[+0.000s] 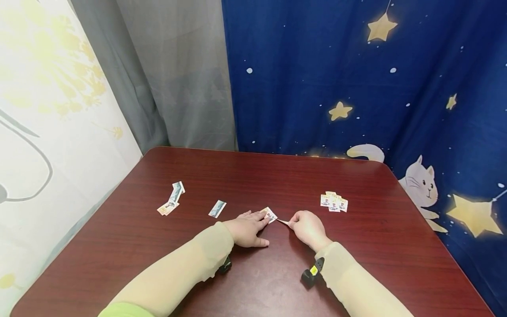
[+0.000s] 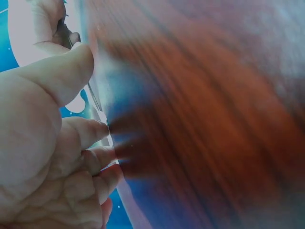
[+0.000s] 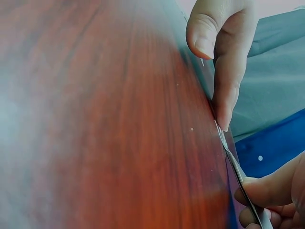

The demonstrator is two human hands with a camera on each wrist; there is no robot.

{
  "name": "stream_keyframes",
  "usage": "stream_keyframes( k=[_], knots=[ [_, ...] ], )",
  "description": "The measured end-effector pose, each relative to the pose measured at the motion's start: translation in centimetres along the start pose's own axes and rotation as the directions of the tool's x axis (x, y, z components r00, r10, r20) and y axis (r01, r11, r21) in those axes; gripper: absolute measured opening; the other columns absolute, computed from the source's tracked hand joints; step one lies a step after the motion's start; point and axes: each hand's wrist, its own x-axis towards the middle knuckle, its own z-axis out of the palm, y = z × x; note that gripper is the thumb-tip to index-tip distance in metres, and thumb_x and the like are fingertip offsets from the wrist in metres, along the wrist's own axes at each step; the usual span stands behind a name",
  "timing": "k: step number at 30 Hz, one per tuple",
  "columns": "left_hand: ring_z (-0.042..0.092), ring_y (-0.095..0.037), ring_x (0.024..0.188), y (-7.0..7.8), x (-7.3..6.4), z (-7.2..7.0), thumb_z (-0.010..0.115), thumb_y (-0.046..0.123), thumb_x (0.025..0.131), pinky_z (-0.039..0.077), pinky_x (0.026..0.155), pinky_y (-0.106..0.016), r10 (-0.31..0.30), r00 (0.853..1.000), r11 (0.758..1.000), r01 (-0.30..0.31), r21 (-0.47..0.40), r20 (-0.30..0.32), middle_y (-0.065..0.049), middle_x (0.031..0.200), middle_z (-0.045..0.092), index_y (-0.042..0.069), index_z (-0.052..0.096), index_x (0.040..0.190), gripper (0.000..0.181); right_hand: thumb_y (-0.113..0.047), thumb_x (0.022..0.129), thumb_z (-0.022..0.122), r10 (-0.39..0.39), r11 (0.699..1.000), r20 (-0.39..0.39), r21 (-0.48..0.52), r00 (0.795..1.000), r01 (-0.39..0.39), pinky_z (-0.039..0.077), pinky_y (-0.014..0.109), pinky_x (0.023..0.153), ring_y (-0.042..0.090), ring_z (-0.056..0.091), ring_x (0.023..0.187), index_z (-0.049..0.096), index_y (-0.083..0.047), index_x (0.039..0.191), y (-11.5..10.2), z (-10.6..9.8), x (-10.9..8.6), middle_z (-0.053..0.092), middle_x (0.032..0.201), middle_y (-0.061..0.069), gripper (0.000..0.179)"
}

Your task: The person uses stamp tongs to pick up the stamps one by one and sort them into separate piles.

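Observation:
Near the middle of the table, a small white printed card [image 1: 271,215] lies under the fingertips of my left hand [image 1: 246,229]. Those fingers are spread and press its left side, with the thumb held apart. My right hand [image 1: 309,228] pinches a thin card [image 1: 283,222] between thumb and forefinger. Seen nearly edge-on, this card slants up from the pressed card's right corner. In the right wrist view, the right hand's fingers grip the tilted card [image 3: 243,186], and its far end meets the left fingertips at the tabletop.
A blue-green card [image 1: 217,208] lies left of my left hand. Farther left, several overlapping cards [image 1: 172,198] form a bent line. At the right, several cards [image 1: 334,201] lie in an overlapping cluster. Curtains [image 1: 301,88] hang behind the dark red table [image 1: 253,171].

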Motion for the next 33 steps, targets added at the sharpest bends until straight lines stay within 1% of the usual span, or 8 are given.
stream_keyframes(
  k=[11, 21, 28, 33],
  knots=[
    [0.021, -0.02, 0.144, 0.0, 0.06, 0.14, 0.055, 0.056, 0.092, 0.016, 0.117, -0.04, -0.007, 1.0, 1.0, 0.007, 0.01, 0.001, -0.009, 0.157, 0.025, 0.011, 0.036, 0.149, 0.076, -0.018, 0.083, 0.069, -0.012, 1.0, 0.018, 0.003, 1.0, 0.012, 0.043, 0.033, 0.062, 0.013, 0.051, 0.063, 0.069, -0.017, 0.069, -0.26, 0.01, -0.38, 0.06, 0.069, -0.006, 0.014],
    [0.025, -0.027, 0.143, -0.06, 0.05, 0.14, 0.056, 0.055, 0.091, 0.017, 0.116, -0.041, -0.014, 1.0, 1.0, 0.014, -0.006, -0.009, -0.009, 0.157, 0.027, 0.012, 0.037, 0.149, 0.075, -0.019, 0.083, 0.069, -0.019, 1.0, 0.022, 0.0, 1.0, 0.019, 0.043, 0.033, 0.062, 0.012, 0.052, 0.063, 0.068, -0.018, 0.069, -0.17, 0.03, -0.3, 0.061, 0.069, -0.007, 0.014],
    [0.025, -0.025, 0.143, -0.11, 0.21, 0.09, 0.056, 0.055, 0.092, 0.017, 0.116, -0.041, -0.014, 1.0, 1.0, 0.014, -0.003, -0.007, -0.009, 0.156, 0.028, 0.013, 0.041, 0.148, 0.072, -0.02, 0.083, 0.07, 0.0, 1.0, 0.049, 0.015, 0.999, -0.001, 0.044, 0.033, 0.065, 0.012, 0.053, 0.066, 0.07, -0.017, 0.071, -0.14, -0.37, -0.17, 0.062, 0.072, -0.006, 0.012],
    [0.025, -0.021, 0.143, -0.28, 0.1, -0.17, 0.056, 0.054, 0.092, 0.017, 0.116, -0.041, -0.005, 1.0, 1.0, 0.005, -0.008, -0.002, -0.009, 0.156, 0.029, 0.013, 0.04, 0.148, 0.071, -0.019, 0.083, 0.07, 0.009, 1.0, 0.045, 0.013, 0.999, -0.01, 0.045, 0.034, 0.067, 0.013, 0.053, 0.067, 0.071, -0.016, 0.072, -0.11, -0.61, -0.03, 0.062, 0.072, -0.005, 0.012]
  ],
)
